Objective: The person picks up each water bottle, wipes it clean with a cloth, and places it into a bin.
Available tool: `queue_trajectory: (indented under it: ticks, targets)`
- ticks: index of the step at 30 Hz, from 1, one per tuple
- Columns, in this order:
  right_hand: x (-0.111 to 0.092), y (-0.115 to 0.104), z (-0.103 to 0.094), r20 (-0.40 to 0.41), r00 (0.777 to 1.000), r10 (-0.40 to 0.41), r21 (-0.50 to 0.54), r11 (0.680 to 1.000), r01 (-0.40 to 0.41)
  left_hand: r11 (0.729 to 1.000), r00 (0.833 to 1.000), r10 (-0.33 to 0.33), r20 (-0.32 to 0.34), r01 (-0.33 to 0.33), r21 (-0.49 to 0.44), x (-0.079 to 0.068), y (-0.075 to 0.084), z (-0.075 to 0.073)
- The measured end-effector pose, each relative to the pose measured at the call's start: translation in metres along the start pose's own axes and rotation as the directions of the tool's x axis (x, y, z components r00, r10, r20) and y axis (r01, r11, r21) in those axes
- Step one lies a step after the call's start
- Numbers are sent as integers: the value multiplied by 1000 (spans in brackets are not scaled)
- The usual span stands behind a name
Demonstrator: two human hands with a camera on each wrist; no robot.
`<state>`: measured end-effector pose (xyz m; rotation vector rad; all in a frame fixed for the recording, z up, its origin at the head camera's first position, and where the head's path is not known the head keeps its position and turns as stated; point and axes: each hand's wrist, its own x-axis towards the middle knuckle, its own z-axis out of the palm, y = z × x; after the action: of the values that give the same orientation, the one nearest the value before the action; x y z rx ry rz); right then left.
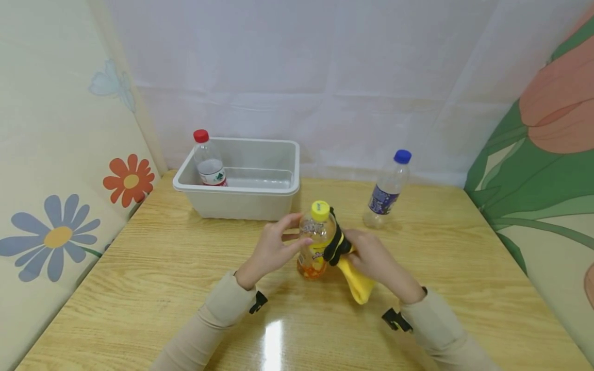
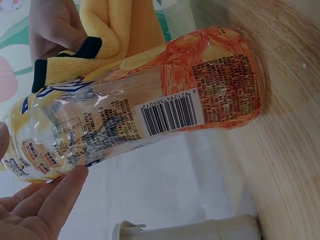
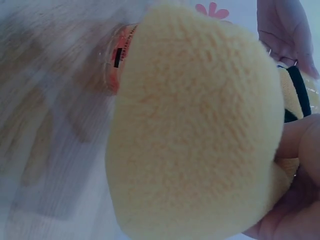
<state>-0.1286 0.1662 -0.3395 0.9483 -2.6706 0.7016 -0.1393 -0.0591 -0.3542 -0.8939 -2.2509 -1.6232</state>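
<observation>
A clear plastic bottle (image 1: 312, 257) with a yellow cap and an orange-patterned base stands upright on the table. My left hand (image 1: 275, 250) holds its upper part, thumb on the near side and fingers behind. In the left wrist view, fingertips touch the bottle (image 2: 150, 105) near its shoulder, and a barcode label shows. My right hand (image 1: 373, 257) grips a yellow cloth (image 1: 356, 281) with black edging, bunched against the bottle's right side. The fluffy cloth (image 3: 195, 125) fills most of the right wrist view and hides much of the bottle there.
A light grey plastic bin (image 1: 241, 203) stands at the back left, with a red-capped bottle (image 1: 211, 167) leaning inside it. To the back right, a blue-capped bottle (image 1: 385, 198) with a purple label stands on the wooden table (image 1: 162, 293). A white sheet (image 1: 325, 93) hangs behind.
</observation>
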Motion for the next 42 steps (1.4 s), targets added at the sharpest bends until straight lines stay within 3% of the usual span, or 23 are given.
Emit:
queue_trajectory:
  ticks: [10,20,27,37,42]
  targets:
    - [-2,2,9,69,997,31,5,999,-32,1000,1000,4,2,-4,-16,0,-1,0]
    - [-2,4,13,102,995,15,-20,1000,-13,1000,1000,-2,5,2,-20,-1,-1,0]
    - [-4,4,21,204,976,70,-131,990,-43,1000,1000,-12,9,12,-22,-1,0,0]
    - [-6,5,30,218,975,45,-175,985,-6,999,1000,-12,5,12,-32,-1,0,0]
    - [-6,6,33,264,963,59,-193,981,-7,999,1000,-13,3,13,-30,-1,0,0]
